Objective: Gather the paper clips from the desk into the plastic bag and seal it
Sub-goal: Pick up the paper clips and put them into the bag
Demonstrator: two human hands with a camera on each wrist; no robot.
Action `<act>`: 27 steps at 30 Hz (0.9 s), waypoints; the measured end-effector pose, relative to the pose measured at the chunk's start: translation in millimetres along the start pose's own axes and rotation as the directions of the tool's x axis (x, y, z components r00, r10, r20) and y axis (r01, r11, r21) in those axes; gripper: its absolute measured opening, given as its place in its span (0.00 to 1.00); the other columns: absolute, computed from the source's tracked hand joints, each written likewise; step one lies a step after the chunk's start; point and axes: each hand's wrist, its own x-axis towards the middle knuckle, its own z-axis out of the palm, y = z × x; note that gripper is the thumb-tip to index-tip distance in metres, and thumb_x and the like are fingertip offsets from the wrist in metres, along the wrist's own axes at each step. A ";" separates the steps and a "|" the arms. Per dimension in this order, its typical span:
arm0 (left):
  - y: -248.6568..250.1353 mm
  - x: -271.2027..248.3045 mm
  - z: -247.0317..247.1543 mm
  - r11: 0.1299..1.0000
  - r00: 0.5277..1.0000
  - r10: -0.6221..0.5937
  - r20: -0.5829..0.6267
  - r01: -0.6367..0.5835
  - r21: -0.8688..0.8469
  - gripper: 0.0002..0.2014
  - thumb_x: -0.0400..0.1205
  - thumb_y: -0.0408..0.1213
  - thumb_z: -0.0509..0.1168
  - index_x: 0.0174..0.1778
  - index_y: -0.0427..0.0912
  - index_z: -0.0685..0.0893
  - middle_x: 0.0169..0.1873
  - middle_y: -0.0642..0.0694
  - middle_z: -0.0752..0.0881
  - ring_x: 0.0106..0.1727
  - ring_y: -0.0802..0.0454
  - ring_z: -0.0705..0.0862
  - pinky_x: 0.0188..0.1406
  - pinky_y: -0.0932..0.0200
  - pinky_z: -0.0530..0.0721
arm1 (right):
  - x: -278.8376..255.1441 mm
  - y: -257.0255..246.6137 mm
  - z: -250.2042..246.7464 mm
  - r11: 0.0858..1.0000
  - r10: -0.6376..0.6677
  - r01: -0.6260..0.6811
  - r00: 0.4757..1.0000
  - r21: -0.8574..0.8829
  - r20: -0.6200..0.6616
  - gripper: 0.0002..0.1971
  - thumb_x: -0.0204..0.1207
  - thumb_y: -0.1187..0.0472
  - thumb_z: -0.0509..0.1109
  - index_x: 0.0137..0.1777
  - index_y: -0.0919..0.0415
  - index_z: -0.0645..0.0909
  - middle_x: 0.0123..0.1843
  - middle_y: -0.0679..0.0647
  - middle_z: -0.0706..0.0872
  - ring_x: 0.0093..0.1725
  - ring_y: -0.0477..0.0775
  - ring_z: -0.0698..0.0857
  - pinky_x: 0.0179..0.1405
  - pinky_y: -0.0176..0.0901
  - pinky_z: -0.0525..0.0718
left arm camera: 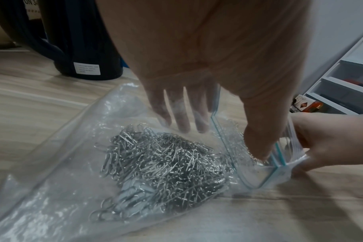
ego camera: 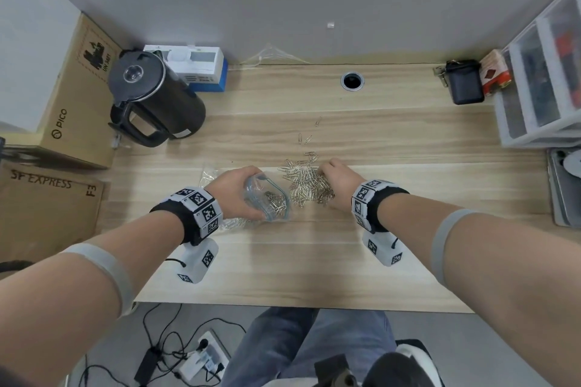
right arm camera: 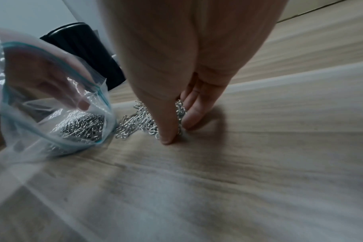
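Note:
A clear plastic bag with a blue zip rim lies left of centre on the wooden desk, its mouth facing right. My left hand holds the mouth open, fingers seen through the plastic and thumb at the rim. Many silver paper clips lie inside. A loose pile of paper clips sits just right of the mouth. My right hand rests on the pile's right side, thumb and fingers pinching clips against the desk. Three stray clips lie farther back.
A black kettle stands at the back left beside a white and blue box and cardboard boxes. White drawers and a black case stand at the back right. A cable hole is at the back.

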 end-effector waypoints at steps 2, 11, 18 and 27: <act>0.0 -0.4 0.7 1.000 1.000 0.008 -0.001 -0.008 -0.007 0.41 0.60 0.50 0.85 0.69 0.54 0.76 0.56 0.54 0.85 0.54 0.52 0.85 0.58 0.50 0.86 | 4.3 -1.1 -0.9 0.998 -0.004 0.004 1.000 0.058 -0.015 0.38 0.66 0.68 0.81 0.76 0.60 0.69 0.72 0.57 0.72 0.68 0.58 0.78 0.69 0.49 0.79; 1.8 -2.8 0.7 0.999 0.999 0.023 -0.037 -0.025 -0.037 0.39 0.60 0.48 0.84 0.68 0.52 0.78 0.54 0.51 0.87 0.52 0.50 0.85 0.55 0.52 0.85 | 14.0 -8.9 -4.4 0.999 -0.044 0.042 0.994 -0.019 -0.104 0.51 0.57 0.57 0.85 0.80 0.47 0.63 0.67 0.55 0.67 0.63 0.58 0.73 0.56 0.47 0.80; 2.3 -4.3 2.3 0.998 1.000 0.008 -0.024 -0.010 -0.069 0.43 0.54 0.58 0.80 0.68 0.55 0.77 0.53 0.52 0.86 0.52 0.51 0.86 0.56 0.47 0.86 | 22.2 -18.8 -5.0 0.991 -0.075 0.076 0.997 -0.106 0.010 0.50 0.57 0.61 0.85 0.79 0.39 0.67 0.65 0.54 0.66 0.62 0.57 0.70 0.61 0.49 0.82; 3.2 -4.3 3.4 0.997 0.999 0.015 -0.038 -0.018 -0.077 0.40 0.61 0.47 0.85 0.68 0.53 0.78 0.52 0.51 0.87 0.52 0.50 0.87 0.56 0.46 0.87 | 29.6 -26.3 -1.3 0.985 -0.143 0.146 0.989 -0.095 0.041 0.45 0.59 0.60 0.85 0.75 0.35 0.70 0.64 0.52 0.66 0.63 0.56 0.70 0.63 0.52 0.80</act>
